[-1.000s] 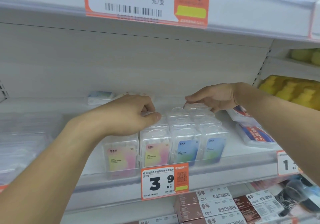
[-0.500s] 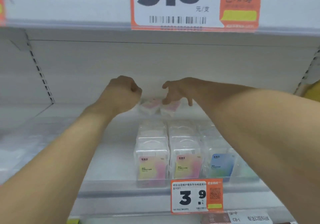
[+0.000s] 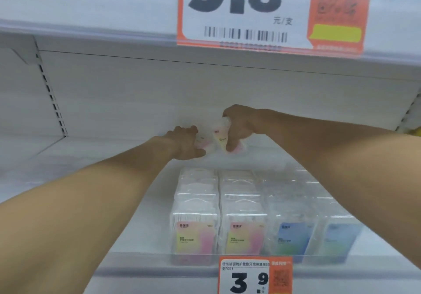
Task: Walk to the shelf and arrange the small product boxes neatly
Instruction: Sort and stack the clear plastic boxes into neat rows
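Both arms reach deep to the back of the white shelf (image 3: 136,202). My right hand (image 3: 241,127) grips a small clear box with a pink-yellow label (image 3: 220,134), lifted and tilted off the shelf. My left hand (image 3: 185,144) holds a second pink-labelled box (image 3: 205,145) lying at the back; its fingers curl round the box's left side. At the front stand several rows of the same clear boxes: two pink-yellow rows (image 3: 216,236) and, to their right, two blue rows (image 3: 316,236).
The upper shelf edge carries a large 9.8 price tag (image 3: 246,11) close overhead. A 3.9 price tag (image 3: 255,275) sits on this shelf's clear front lip. Slotted uprights (image 3: 52,97) mark the left side.
The view moved closer and lower. My right hand has closed on a loose box at the back and tilted it up; my left hand has opened from a fist onto the other box.
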`<state>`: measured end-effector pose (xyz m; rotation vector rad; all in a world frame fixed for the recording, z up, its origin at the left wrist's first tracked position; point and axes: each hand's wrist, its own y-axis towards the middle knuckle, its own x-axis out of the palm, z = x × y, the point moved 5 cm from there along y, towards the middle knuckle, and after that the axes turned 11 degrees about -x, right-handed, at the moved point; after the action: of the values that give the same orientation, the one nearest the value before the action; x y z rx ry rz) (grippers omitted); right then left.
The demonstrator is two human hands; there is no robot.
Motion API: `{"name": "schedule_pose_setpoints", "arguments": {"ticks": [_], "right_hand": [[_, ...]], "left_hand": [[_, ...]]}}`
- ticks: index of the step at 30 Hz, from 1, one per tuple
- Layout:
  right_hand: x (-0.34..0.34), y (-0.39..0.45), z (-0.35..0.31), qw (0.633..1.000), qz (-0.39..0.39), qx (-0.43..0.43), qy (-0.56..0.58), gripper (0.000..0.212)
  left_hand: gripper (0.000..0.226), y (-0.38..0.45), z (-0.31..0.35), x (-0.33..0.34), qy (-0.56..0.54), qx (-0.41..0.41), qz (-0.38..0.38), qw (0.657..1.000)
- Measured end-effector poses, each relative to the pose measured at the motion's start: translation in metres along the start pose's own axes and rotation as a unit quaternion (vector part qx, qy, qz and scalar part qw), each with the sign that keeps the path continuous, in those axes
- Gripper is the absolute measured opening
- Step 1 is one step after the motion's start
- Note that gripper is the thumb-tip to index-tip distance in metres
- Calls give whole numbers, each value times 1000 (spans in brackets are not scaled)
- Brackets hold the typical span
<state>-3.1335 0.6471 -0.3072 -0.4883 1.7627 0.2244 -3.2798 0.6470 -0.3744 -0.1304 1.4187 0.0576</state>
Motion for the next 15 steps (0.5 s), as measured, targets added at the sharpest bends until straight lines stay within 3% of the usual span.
{"name": "schedule_pose_setpoints", "arguments": {"ticks": [4,9,11,14,15], "right_hand": [[-13,-15,5,993,-14,-3,115,55],[-25,-34,8,978,41,-5,203,55],[-25,-40,10,962,52,4,267,45],[-25,-47,13,939,46,-6,340,37],[-25,-50,13,933,46,-17,357,34]], "left_hand": [[81,-2,8,-5,-42,24,36,998],[102,-14,3,-29,-83,1,82,993],[88,-25,-6,-43,-151,-30,84,984],[40,-39,-21,-56,-308,-40,85,947],[42,-44,-26,-58,-348,-37,80,933]]}}
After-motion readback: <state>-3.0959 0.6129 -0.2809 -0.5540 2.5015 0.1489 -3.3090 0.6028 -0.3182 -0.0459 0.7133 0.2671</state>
